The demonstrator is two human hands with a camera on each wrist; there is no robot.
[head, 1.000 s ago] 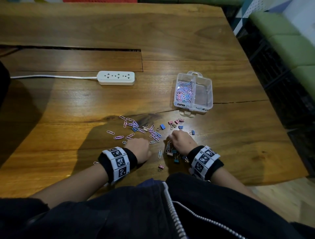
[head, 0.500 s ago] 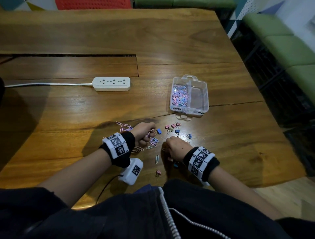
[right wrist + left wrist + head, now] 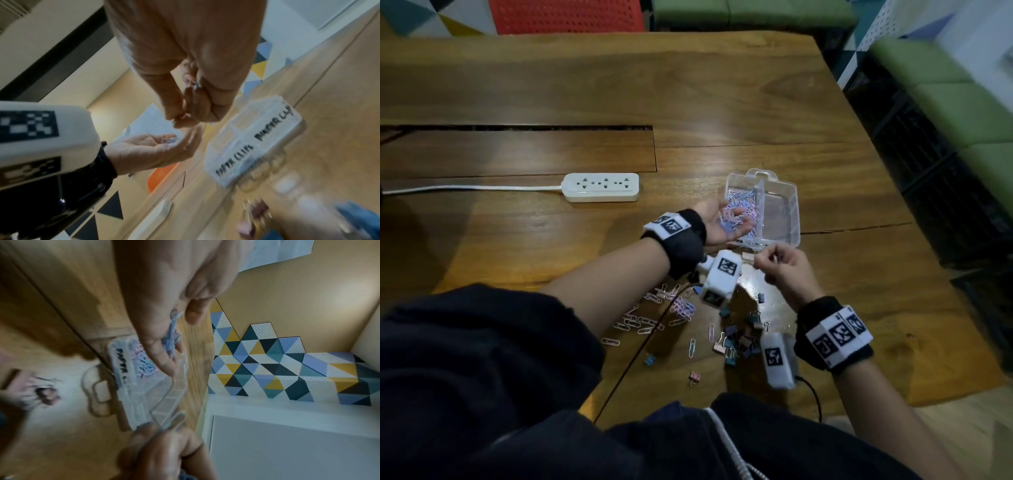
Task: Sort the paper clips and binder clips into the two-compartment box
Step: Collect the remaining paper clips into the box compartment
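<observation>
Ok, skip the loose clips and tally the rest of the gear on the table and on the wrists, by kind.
Power strip: 1
Box: 1
Wristbands: 2
Wrist cameras: 2
Total: 6

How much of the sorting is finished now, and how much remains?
Done: paper clips fill the box's left compartment; the right looks empty. In hand: the left hand tips paper clips in; the right hand pinches something small. Left: loose paper clips and all binder clips.
</observation>
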